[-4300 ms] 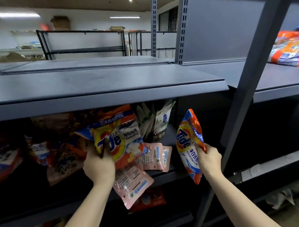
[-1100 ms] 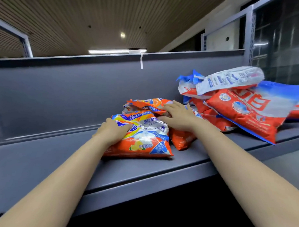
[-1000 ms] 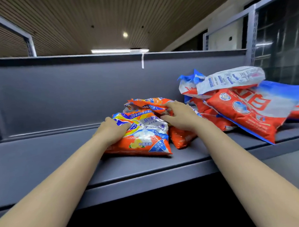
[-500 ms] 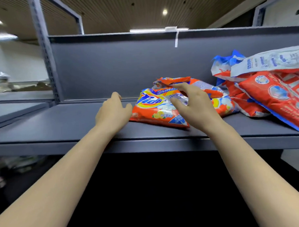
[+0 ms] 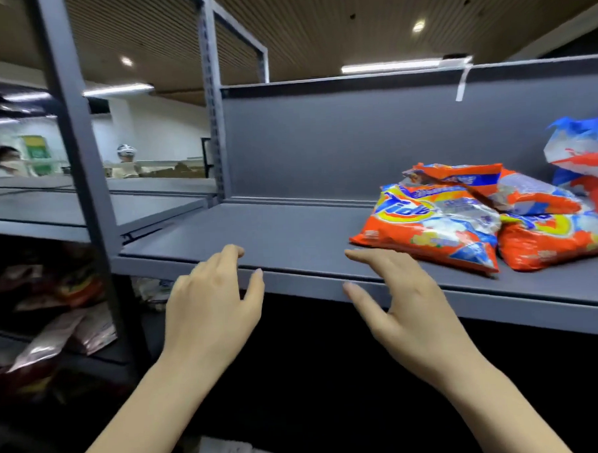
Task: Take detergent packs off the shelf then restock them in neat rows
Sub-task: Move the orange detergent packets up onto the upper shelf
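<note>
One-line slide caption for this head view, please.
Both hands, left and right, hover empty at the grey metal shelf edge, apart from orange plastic Tide detergent packs lying overlapped, not in rows.

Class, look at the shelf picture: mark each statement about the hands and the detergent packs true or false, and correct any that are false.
1. Both hands are empty. True: the left hand and right hand hold nothing, fingers relaxed.
2. The Tide pack stands upright. False: it lies flat on the shelf.
3. The right hand touches the Tide pack. False: it is apart from it, near the shelf's front edge.
4. The packs lie on the right part of the shelf. True.
5. More packs show on a lower shelf at the left. True.
</note>
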`<action>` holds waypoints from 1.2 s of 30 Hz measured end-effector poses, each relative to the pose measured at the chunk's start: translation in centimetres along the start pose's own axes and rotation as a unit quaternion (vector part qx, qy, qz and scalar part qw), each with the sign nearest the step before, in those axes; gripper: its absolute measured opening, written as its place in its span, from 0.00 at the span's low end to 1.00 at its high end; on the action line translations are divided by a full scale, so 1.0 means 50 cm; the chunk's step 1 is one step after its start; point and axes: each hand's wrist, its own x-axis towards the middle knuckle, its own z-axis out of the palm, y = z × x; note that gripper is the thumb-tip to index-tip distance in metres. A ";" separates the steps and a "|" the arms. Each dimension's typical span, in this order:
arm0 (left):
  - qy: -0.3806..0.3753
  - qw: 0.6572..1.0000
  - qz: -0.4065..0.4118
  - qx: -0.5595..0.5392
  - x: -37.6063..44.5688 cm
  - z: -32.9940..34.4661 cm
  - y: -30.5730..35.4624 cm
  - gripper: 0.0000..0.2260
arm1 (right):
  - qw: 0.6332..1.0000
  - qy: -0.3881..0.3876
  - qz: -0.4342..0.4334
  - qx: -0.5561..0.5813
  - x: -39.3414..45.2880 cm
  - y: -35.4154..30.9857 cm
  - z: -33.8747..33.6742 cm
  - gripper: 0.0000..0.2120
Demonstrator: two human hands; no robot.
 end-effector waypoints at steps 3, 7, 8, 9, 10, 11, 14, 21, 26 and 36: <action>-0.009 0.999 0.006 0.040 -0.027 -0.011 -0.081 0.14 | 0.999 -0.022 -0.021 -0.019 -0.011 -0.052 0.062 0.21; -0.030 0.996 0.014 0.085 -0.061 -0.028 -0.196 0.16 | 0.998 -0.050 -0.031 -0.039 -0.023 -0.119 0.153 0.20; -0.033 0.995 0.016 0.095 -0.068 -0.032 -0.226 0.16 | 0.997 -0.057 -0.030 -0.044 -0.026 -0.136 0.177 0.20; -0.037 0.994 0.015 0.104 -0.074 -0.038 -0.262 0.16 | 0.996 -0.063 -0.029 -0.048 -0.029 -0.157 0.206 0.20; -0.041 0.993 0.015 0.112 -0.079 -0.043 -0.299 0.17 | 0.996 -0.070 -0.027 -0.051 -0.031 -0.178 0.234 0.20; -0.042 0.992 0.017 0.117 -0.084 -0.047 -0.336 0.17 | 0.995 -0.077 -0.025 -0.054 -0.034 -0.200 0.263 0.20; -0.045 0.991 0.024 0.125 -0.096 -0.061 -0.447 0.19 | 0.993 -0.098 -0.016 -0.061 -0.039 -0.261 0.347 0.20; -0.060 0.988 0.021 0.141 -0.103 -0.097 -0.690 0.16 | 0.987 -0.143 0.011 -0.070 -0.033 -0.396 0.535 0.20; -0.092 0.985 0.005 0.143 -0.104 -0.108 -0.832 0.12 | 0.981 -0.180 0.021 -0.076 -0.009 -0.471 0.647 0.22; -0.113 0.976 -0.027 0.185 -0.037 -0.101 -1.039 0.12 | 0.965 -0.249 0.013 -0.084 0.083 -0.535 0.835 0.21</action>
